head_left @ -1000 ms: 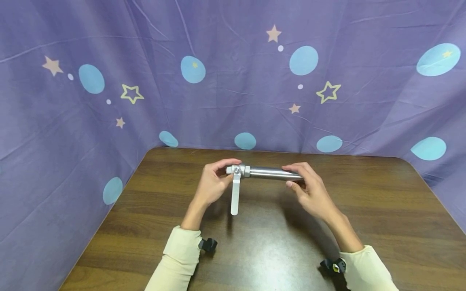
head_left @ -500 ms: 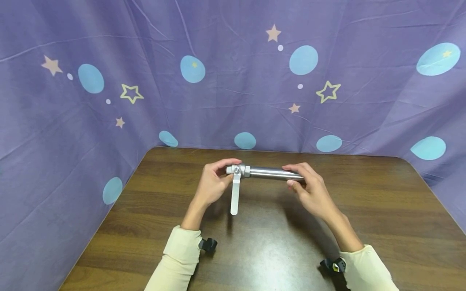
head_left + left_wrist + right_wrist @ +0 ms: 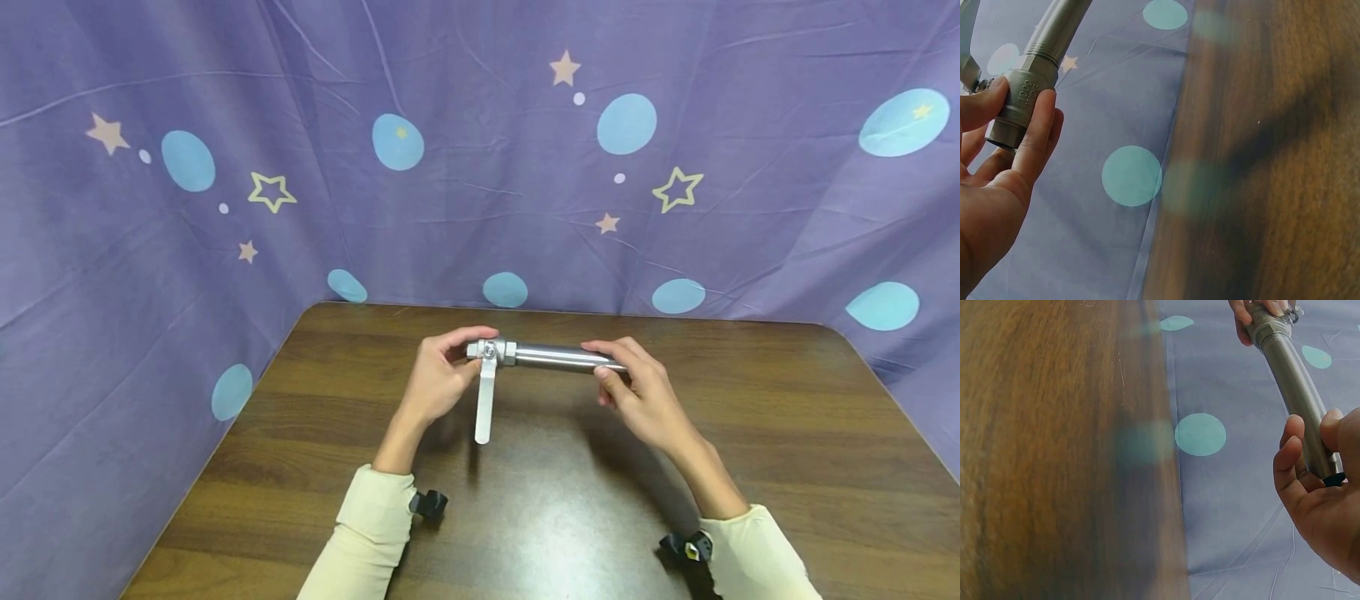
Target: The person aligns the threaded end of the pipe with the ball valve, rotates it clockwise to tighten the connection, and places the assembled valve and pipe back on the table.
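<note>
A silver ball valve [image 3: 497, 351] with a flat lever handle [image 3: 485, 408] is joined to a steel pipe [image 3: 555, 357], held level above the table. My left hand [image 3: 438, 375] grips the valve body at its outer end, thumb in front and fingers behind; raised lettering shows on the valve body [image 3: 1019, 94] in the left wrist view. The lever hangs toward me, square to the pipe. My right hand [image 3: 645, 392] holds the pipe's right end between thumb and fingers. In the right wrist view the pipe [image 3: 1300, 390] ends in a dark opening beside the palm.
The brown wooden table [image 3: 300, 467] lies beneath both hands. A purple curtain [image 3: 465, 200] with stars and blue dots hangs along its back and left edges. Each wrist carries a black strapped device, like the left wrist camera [image 3: 429, 505].
My right thumb has moved slightly up and to the right along the pipe, and a fingertip now shows below it. The left hand, valve and lever stay in place.
</note>
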`<state>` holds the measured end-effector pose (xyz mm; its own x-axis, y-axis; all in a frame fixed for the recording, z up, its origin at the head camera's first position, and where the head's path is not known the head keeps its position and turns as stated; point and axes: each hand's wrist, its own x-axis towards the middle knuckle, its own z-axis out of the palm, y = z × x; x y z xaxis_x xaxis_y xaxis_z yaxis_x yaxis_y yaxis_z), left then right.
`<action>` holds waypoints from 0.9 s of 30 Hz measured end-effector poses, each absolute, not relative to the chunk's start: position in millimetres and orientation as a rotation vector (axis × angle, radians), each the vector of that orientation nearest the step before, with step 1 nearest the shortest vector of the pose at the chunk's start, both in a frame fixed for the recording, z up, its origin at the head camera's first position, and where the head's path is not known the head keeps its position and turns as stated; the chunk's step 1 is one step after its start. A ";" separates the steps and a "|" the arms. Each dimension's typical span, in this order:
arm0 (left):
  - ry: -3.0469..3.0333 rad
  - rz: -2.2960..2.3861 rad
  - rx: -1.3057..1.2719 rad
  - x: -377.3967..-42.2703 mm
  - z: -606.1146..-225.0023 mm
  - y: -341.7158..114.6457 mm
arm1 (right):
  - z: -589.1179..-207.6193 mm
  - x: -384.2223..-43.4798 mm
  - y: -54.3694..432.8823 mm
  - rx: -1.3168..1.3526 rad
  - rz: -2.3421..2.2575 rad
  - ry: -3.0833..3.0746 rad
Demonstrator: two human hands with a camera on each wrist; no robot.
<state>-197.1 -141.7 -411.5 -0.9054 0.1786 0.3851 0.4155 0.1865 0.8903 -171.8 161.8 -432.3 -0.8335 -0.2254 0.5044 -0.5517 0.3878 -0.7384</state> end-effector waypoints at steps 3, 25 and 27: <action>-2.264 -1.791 -0.575 -197.5 -412.0 -141.9 | -432.2 -172.0 162.1 0.693 1.446 -2.328; -2.273 -1.757 -0.585 -196.3 -410.5 -143.9 | -433.1 -169.8 160.7 0.754 1.245 -2.360; -2.276 -1.756 -0.587 -196.3 -410.4 -143.6 | -432.9 -170.3 160.3 0.747 1.244 -2.352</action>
<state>-196.3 -143.6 -410.4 -0.8993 0.1833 0.3971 0.4306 0.2121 0.8773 -170.3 160.3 -432.9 -0.7886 -0.2779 0.5485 -0.6098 0.4681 -0.6396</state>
